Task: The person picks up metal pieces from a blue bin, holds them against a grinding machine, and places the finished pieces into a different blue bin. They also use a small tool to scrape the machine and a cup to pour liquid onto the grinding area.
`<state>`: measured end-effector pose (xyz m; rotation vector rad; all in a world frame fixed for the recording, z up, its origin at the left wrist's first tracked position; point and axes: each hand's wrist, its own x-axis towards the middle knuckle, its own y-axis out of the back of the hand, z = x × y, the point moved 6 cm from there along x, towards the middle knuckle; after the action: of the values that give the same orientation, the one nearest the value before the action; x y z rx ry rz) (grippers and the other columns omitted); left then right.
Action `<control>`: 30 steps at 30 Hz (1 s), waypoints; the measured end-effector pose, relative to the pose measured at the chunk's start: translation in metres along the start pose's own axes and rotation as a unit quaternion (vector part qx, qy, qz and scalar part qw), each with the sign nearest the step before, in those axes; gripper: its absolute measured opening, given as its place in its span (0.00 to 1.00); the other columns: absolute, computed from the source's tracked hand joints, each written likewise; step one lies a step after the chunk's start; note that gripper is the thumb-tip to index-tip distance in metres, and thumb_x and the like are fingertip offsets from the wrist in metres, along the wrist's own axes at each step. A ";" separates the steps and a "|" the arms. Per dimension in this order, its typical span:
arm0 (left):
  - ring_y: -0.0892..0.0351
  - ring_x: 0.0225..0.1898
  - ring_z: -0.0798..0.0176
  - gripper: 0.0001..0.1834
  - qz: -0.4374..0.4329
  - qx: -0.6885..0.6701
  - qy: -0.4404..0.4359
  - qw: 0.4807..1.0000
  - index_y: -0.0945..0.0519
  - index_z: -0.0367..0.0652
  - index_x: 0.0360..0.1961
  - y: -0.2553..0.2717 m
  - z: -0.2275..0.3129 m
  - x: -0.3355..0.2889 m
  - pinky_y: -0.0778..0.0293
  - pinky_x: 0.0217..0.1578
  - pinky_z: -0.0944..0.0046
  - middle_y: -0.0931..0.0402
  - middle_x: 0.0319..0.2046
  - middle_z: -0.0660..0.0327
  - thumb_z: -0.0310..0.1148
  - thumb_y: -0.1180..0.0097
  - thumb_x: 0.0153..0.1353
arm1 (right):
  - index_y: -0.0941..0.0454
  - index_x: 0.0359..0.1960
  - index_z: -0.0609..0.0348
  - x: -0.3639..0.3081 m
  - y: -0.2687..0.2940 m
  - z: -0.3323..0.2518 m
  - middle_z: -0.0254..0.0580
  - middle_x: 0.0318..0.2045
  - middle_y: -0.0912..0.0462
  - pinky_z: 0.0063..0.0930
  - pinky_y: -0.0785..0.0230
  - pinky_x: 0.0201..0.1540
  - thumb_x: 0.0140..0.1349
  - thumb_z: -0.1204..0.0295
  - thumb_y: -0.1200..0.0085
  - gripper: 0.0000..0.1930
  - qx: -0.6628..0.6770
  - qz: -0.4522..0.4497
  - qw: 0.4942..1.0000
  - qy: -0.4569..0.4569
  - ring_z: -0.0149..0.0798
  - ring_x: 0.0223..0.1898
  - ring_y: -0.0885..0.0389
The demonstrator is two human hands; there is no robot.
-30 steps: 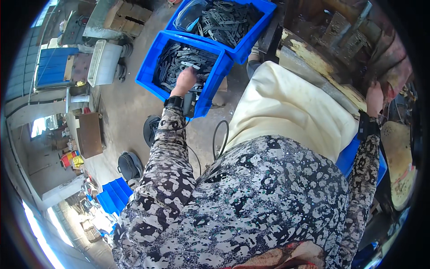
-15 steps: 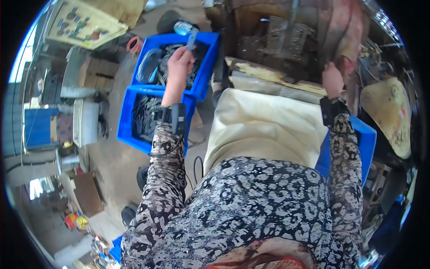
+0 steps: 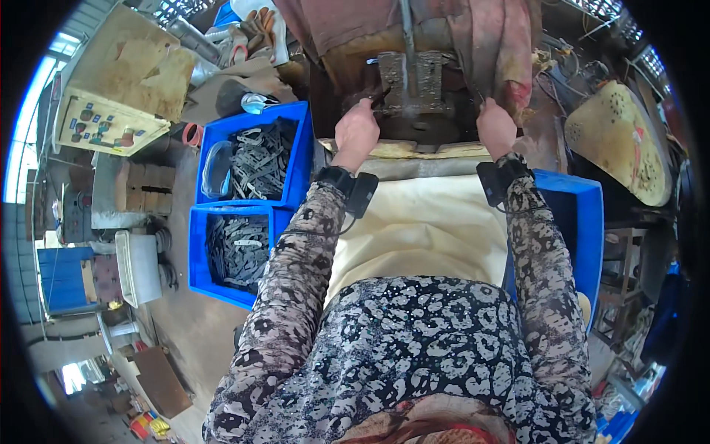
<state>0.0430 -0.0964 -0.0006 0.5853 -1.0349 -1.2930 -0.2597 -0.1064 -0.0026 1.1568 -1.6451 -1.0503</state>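
Observation:
My left hand [image 3: 357, 133] is closed at the left of a wet, dark machine recess. A short dark strip-like piece [image 3: 381, 98] sticks out from its fingers; its exact kind is unclear. My right hand [image 3: 497, 130], also closed, is on the other side of the recess, beside the hanging reddish cloth [image 3: 510, 55]. What it grips, perhaps a thin dark piece, is mostly hidden. Between and beyond both hands stands a wet, rough metal block [image 3: 392, 78] with a vertical pipe [image 3: 408, 44] over it.
To the left, two blue bins [image 3: 302, 152] hold many dark slotted metal strips [image 3: 259, 159]. A cream apron [image 3: 421, 229] covers my lap, below a worn pale edge board [image 3: 399, 150]. Another blue bin [image 3: 588, 222] is at my right. A control box [image 3: 111, 111] stands far left.
My left hand has moved right from above the upper blue bin, where it held a light flat metal strip, to the machine recess. The view has turned, and both hands are now level.

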 end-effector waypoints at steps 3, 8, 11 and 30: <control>0.20 0.40 0.47 0.11 0.006 0.028 0.008 1.000 0.23 0.43 0.42 0.001 0.000 0.001 0.25 0.40 0.50 0.20 0.36 0.50 0.29 0.53 0.58 | 0.27 0.40 0.57 0.000 -0.001 0.001 0.55 0.32 0.18 0.56 0.29 0.39 0.66 0.64 0.58 0.11 -0.004 -0.006 1.000 -0.007 0.60 0.38 0.19; 0.20 0.40 0.47 0.10 0.007 0.038 0.018 0.999 0.23 0.42 0.40 0.002 0.002 -0.001 0.25 0.40 0.50 0.20 0.36 0.51 0.29 0.53 0.58 | 0.27 0.40 0.57 -0.001 -0.001 0.000 0.54 0.33 0.18 0.55 0.29 0.39 0.65 0.65 0.57 0.10 0.000 -0.012 1.000 -0.008 0.59 0.38 0.19; 0.20 0.41 0.47 0.11 -0.006 0.034 0.019 0.999 0.23 0.43 0.40 0.001 0.002 -0.001 0.25 0.40 0.50 0.19 0.36 0.51 0.29 0.53 0.58 | 0.27 0.40 0.57 -0.001 0.000 -0.001 0.54 0.33 0.18 0.55 0.29 0.39 0.65 0.65 0.57 0.10 0.003 -0.009 1.000 -0.007 0.59 0.38 0.19; 0.20 0.41 0.48 0.10 -0.007 0.042 0.026 0.999 0.22 0.43 0.38 0.001 0.006 -0.001 0.24 0.40 0.51 0.19 0.36 0.52 0.29 0.54 0.58 | 0.27 0.39 0.57 -0.002 0.000 0.000 0.55 0.32 0.18 0.55 0.29 0.39 0.66 0.63 0.57 0.12 -0.006 -0.008 1.000 -0.005 0.60 0.38 0.20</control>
<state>0.0387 -0.0937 0.0023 0.6876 -1.0472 -1.2452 -0.2598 -0.1046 -0.0026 1.1600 -1.6375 -1.0749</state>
